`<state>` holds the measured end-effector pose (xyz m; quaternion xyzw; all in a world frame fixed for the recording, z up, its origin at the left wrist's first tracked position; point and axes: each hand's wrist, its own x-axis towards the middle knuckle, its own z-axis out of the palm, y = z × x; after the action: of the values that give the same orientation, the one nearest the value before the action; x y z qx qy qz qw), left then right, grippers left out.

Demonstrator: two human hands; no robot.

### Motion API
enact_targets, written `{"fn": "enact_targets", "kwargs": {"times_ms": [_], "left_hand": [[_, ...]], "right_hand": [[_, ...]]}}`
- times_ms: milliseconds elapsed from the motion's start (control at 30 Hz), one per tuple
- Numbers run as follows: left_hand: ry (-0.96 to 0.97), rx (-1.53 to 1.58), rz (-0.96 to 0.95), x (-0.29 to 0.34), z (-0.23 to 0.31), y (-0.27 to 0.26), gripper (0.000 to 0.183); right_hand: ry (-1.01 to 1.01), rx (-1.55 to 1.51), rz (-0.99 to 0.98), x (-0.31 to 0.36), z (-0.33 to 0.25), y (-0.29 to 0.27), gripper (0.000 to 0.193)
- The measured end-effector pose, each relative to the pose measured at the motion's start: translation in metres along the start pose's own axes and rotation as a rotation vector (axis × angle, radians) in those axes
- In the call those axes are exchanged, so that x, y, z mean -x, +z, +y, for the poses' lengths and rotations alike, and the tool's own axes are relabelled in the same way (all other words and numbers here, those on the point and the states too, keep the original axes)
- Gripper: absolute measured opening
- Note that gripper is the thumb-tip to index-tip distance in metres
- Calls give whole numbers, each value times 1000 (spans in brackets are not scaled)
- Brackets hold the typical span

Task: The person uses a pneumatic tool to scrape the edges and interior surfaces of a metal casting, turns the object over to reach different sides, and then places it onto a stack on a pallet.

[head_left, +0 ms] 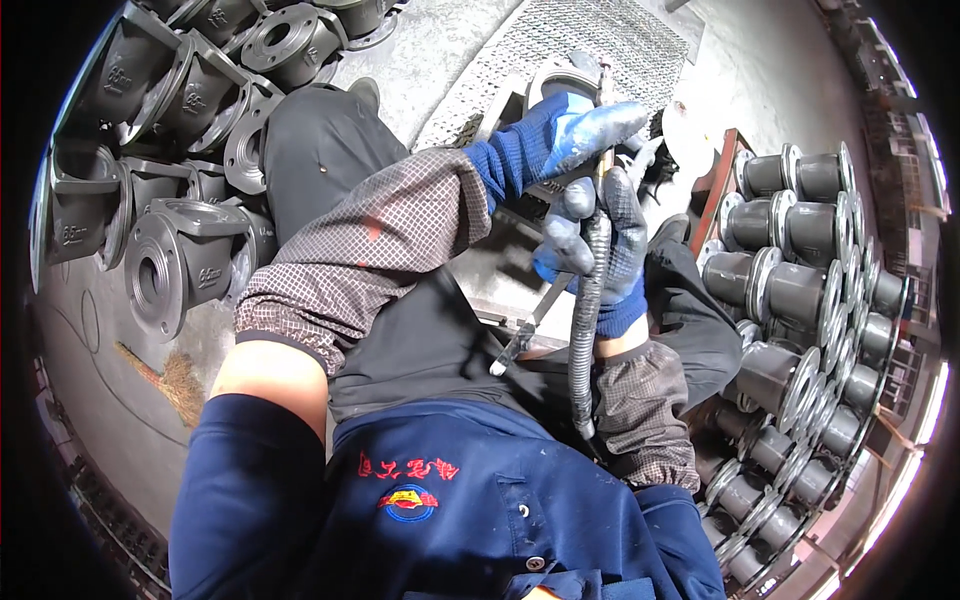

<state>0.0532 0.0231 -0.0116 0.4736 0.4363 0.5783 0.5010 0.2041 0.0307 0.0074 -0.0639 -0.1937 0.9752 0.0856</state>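
My left hand point(588, 132), in a blue knit glove with a pale coated palm, lies across the front of a slim rotary grinder point(604, 88), fingers pressed together around it. Just below, my right hand point(618, 232), in a blue-grey coated glove, is closed on the same tool. From it a ribbed metal hose point(584, 340) runs down towards my lap. A thin rod with a dark grip point(515, 350) slants out beside the right hand. Beyond the left hand, partly hidden by it, is a grey flanged casting point(562, 78); whether the tool tip touches it I cannot tell.
A metal mesh sheet point(620, 35) lies on the floor ahead. Grey flanged valve bodies point(190, 262) crowd the left side. Stacked flanged pipe pieces point(775, 290) rise on the right, beside a reddish rail point(716, 185). A straw brush point(178, 385) lies at the lower left.
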Motion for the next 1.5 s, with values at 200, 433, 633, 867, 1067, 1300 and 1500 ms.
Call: {"fn": "enact_targets", "kwargs": {"times_ms": [200,433,633,867,1067,1300,1500], "left_hand": [[73,-874,108,5,0,21,28],[367,-1207,257,14,-13,37,27],[282,-1230,231,14,-15,40,35],[234,-1180,188,22,-12,40,39],[220,-1210,168,21,-10,41,39],[185,-1190,141,21,-10,41,40],[242,-1203,179,22,-12,40,40]], "right_hand": [[-44,1350,522,14,-93,37,40],[464,2125,160,-44,-163,32,39],[383,2561,-179,-93,-168,28,31],[452,2688,-268,-123,-161,47,30],[474,2704,-211,-126,-166,45,25],[462,2724,-168,-126,-168,37,23],[448,2750,-184,-126,-165,42,23]]}}
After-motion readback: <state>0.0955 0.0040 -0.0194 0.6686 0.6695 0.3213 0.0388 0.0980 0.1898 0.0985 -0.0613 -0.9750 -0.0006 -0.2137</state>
